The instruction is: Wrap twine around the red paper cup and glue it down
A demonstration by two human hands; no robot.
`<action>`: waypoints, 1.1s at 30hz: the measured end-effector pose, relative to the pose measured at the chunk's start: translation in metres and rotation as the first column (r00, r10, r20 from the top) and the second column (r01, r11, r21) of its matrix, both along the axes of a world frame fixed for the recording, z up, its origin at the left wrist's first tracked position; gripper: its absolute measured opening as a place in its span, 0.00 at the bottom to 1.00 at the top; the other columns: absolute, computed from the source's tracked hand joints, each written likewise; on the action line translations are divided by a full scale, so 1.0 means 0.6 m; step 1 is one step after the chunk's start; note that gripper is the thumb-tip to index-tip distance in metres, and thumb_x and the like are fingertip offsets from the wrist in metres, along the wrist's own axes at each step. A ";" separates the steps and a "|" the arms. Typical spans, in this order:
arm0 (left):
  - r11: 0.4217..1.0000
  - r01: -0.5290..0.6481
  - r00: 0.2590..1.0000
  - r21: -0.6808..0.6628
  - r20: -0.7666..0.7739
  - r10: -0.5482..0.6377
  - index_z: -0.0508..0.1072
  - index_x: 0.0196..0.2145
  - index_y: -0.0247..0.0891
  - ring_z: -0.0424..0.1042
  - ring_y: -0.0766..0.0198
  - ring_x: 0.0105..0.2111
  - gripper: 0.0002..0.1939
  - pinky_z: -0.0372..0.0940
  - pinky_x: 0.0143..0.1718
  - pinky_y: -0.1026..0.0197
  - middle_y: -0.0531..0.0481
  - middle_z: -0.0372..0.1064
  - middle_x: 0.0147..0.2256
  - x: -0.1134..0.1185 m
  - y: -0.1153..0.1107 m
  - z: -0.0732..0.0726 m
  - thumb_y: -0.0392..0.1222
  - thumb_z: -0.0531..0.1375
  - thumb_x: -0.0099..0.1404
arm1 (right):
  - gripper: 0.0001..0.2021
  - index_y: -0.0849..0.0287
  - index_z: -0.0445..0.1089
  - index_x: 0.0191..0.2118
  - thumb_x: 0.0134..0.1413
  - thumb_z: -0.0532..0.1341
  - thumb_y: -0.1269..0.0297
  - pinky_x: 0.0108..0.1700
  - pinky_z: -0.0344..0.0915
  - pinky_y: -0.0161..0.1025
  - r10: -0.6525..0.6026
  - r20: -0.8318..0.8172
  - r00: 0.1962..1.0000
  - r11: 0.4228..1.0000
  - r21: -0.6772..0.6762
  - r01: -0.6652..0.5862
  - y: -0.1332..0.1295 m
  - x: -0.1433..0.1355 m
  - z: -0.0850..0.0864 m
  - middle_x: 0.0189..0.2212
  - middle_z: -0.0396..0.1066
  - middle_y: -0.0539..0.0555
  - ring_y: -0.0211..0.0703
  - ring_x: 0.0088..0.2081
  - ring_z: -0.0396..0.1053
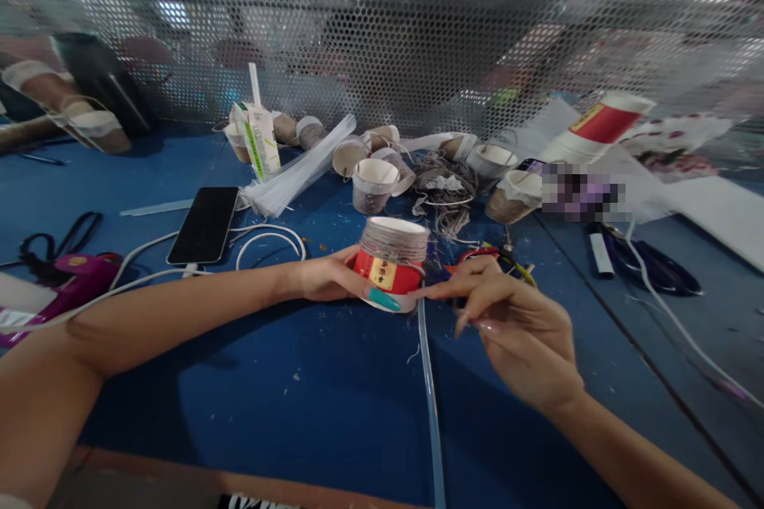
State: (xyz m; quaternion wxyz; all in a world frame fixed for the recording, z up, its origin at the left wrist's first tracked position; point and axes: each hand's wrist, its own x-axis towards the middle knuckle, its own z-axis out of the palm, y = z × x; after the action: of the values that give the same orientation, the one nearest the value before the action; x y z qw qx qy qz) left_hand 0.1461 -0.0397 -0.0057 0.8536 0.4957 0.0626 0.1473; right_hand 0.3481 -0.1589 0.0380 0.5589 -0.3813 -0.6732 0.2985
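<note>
A red and white paper cup (387,274), its upper part wound with grey-brown cord (394,242), is gripped by my left hand (337,277), thumb across the lower front. My right hand (516,318) is at the cup's right side, its index finger reaching to the lower wall. The other fingers of that hand are bent and partly apart, with nothing clearly held between them. A clear bluish strip (428,398) runs from below the cup's right side down toward the table's front edge.
Several cord-wrapped cups (375,184), a tangle of cord (445,183) and white strips (298,167) lie behind the cup. A black phone (204,227) with a cable and a purple tool (77,286) are at left, scissors (656,262) at right. A perforated metal panel (387,40) stands behind.
</note>
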 end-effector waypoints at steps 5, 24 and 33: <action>0.998 -0.049 0.999 -0.035 0.021 0.050 0.75 0.48 0.36 0.77 0.54 0.44 0.30 0.66 0.53 0.48 0.42 0.78 0.43 0.001 -0.003 0.007 0.42 0.72 0.45 | 0.03 0.52 0.72 0.34 0.58 0.61 0.67 0.49 0.66 0.48 0.035 0.070 0.997 0.993 -0.113 -0.027 -0.002 0.000 -0.010 0.42 0.77 0.55 0.50 0.48 0.71; 0.943 -0.312 0.949 -0.114 0.012 0.315 0.75 0.46 0.34 0.76 0.51 0.46 0.29 0.68 0.49 0.51 0.40 0.76 0.46 0.012 -0.005 0.017 0.38 0.73 0.44 | 0.17 0.57 0.63 0.41 0.45 0.64 0.59 0.39 0.68 0.46 -0.071 0.904 0.422 0.979 -0.018 0.203 0.052 0.084 0.016 0.37 0.67 0.57 0.53 0.39 0.70; 0.948 -0.285 0.958 -0.146 -0.009 0.286 0.77 0.44 0.34 0.76 0.56 0.42 0.28 0.67 0.43 0.58 0.41 0.77 0.45 0.010 0.000 0.010 0.41 0.73 0.43 | 0.12 0.57 0.61 0.34 0.40 0.61 0.65 0.37 0.66 0.50 -0.266 0.944 0.195 0.928 0.197 0.316 0.056 0.067 -0.013 0.33 0.66 0.59 0.57 0.37 0.65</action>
State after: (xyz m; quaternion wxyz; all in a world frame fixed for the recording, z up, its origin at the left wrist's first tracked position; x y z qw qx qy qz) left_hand 0.1519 -0.0400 0.0005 0.8576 0.4169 0.1391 0.2672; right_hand 0.3884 -0.1252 0.0300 0.0724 -0.6135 -0.7810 -0.0920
